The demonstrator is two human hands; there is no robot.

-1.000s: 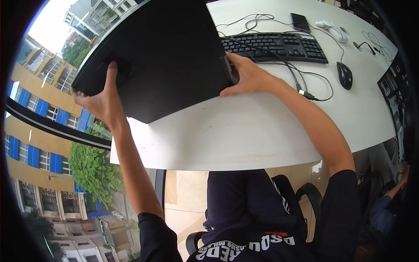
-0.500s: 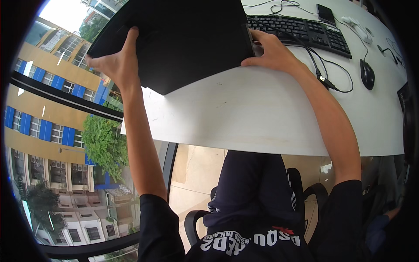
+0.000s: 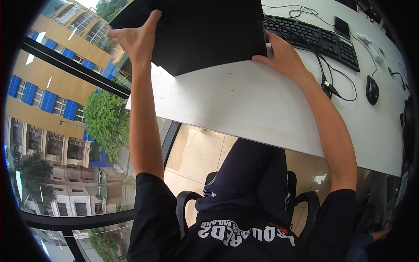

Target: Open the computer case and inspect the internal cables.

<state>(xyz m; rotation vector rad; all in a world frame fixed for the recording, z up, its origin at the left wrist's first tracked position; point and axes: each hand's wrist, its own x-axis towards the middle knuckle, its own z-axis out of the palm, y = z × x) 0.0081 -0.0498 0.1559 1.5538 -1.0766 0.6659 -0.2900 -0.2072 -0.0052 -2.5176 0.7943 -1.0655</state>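
Note:
A large black box-shaped case (image 3: 209, 39) with a broad smooth face stands at the far left part of the white table (image 3: 209, 105); its top runs out of view. Gripping its left side is my left hand (image 3: 139, 40), thumb laid on the broad face and fingers round the edge. At the right side of the case, my right hand (image 3: 286, 56) is closed on the edge, its thumb low by the bottom corner. Some right fingertips are hidden behind that edge. What kind of device the case is, I cannot tell.
To the right lie a black keyboard (image 3: 316, 37), a black mouse (image 3: 372, 90), a dark phone (image 3: 341, 27) and a white power strip (image 3: 371, 47). A black cable with a plug (image 3: 332, 88) curls beside my right forearm. Window glass with a black frame (image 3: 74, 65) borders the table's left.
My view has shifted and tilted, so the case, the hands and the keyboard appear farther right, the case also higher. Both hands keep their hold on the case.

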